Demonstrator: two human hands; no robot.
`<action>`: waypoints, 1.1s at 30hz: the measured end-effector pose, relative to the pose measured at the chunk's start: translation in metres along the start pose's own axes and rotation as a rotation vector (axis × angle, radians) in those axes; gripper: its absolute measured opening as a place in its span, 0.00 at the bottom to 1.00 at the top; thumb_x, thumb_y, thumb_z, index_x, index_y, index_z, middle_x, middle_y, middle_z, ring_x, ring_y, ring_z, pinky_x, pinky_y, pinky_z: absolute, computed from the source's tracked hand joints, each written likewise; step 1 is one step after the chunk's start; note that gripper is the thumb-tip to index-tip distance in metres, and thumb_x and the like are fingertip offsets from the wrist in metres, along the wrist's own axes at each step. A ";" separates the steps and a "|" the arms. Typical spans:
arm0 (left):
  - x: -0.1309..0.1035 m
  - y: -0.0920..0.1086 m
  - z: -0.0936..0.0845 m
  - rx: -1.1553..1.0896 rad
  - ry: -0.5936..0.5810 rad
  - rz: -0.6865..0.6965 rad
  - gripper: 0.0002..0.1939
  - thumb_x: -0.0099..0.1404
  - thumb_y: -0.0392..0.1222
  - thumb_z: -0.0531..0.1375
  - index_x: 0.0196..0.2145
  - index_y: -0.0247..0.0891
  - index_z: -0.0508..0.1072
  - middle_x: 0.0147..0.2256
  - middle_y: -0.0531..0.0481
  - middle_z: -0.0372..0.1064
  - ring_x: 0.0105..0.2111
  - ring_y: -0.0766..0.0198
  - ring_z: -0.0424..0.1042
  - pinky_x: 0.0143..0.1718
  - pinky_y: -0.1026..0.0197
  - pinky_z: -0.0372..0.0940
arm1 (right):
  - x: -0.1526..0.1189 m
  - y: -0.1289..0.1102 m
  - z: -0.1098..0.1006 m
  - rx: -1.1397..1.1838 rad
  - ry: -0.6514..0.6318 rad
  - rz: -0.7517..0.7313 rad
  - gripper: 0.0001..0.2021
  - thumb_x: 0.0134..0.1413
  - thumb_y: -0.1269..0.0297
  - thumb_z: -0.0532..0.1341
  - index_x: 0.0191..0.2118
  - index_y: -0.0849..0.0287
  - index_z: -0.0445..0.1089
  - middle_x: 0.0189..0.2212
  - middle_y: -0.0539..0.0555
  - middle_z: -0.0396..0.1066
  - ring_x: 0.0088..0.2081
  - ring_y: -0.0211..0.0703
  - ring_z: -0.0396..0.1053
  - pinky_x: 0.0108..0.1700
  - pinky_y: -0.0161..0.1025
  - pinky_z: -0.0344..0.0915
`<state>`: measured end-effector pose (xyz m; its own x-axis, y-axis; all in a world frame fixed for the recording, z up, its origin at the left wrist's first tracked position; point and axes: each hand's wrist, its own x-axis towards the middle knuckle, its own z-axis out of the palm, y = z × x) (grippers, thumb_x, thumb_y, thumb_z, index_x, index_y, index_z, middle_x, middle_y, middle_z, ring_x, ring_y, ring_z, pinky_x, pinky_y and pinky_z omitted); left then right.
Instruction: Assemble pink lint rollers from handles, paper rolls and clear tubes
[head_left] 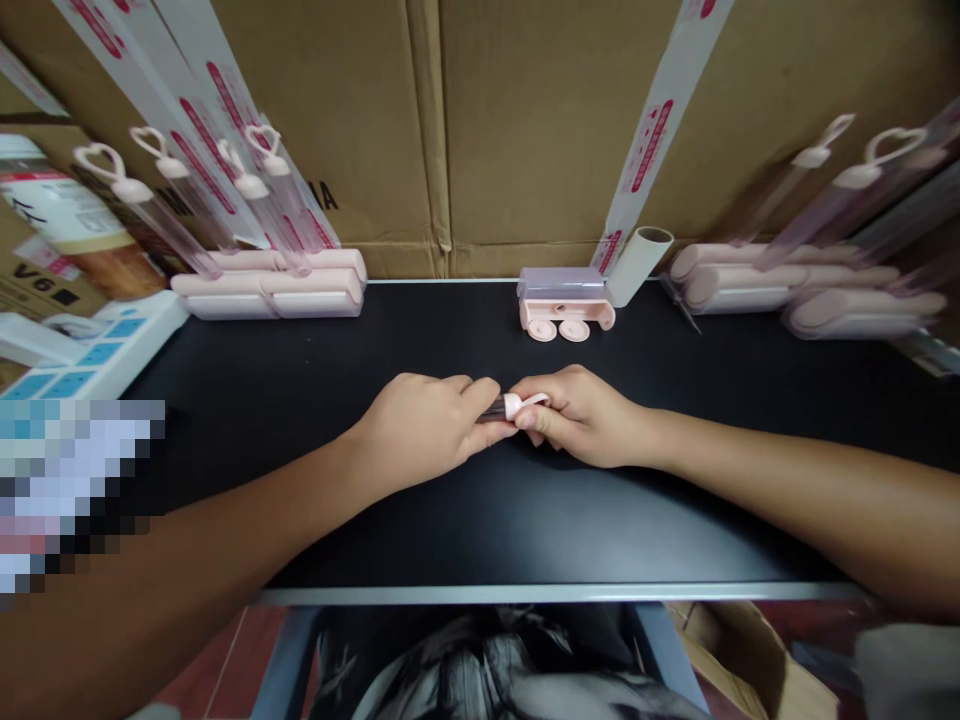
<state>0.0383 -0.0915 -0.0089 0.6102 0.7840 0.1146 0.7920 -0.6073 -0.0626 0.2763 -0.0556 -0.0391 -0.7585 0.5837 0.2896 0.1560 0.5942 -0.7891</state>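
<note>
Over the front middle of the black tabletop (420,540), both hands hold one clear tube (492,409) with a pale pink loop cap (513,405). My left hand (420,425) is wrapped round the tube and hides most of it. Thumb and fingers of my right hand (589,415) pinch the cap at its loop. Just beyond the hands lies a pale pink holder part (562,313) with two round discs at its front and a clear lilac cover (559,283) at its back. A white cylinder (640,265) leans beside it.
Pink holders with upright loop-capped tubes stand in a left group (315,290) and a right group (772,285). Further left are a white power strip (105,345) and a bottle (75,220). Cardboard (525,130) walls the back. An open carton (750,660) sits below right.
</note>
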 end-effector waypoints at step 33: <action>0.011 -0.057 0.008 -0.245 -0.021 -0.147 0.22 0.71 0.49 0.66 0.59 0.40 0.80 0.45 0.45 0.80 0.47 0.51 0.79 0.50 0.52 0.72 | 0.015 0.034 -0.027 -0.961 0.123 0.212 0.13 0.70 0.72 0.56 0.47 0.64 0.80 0.42 0.66 0.79 0.44 0.56 0.72 0.50 0.51 0.67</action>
<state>-0.0003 -0.0469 -0.0116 0.4915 0.8668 0.0839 0.8449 -0.4980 0.1951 0.2876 -0.0121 -0.0468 -0.5929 0.7510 0.2905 0.7691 0.6350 -0.0721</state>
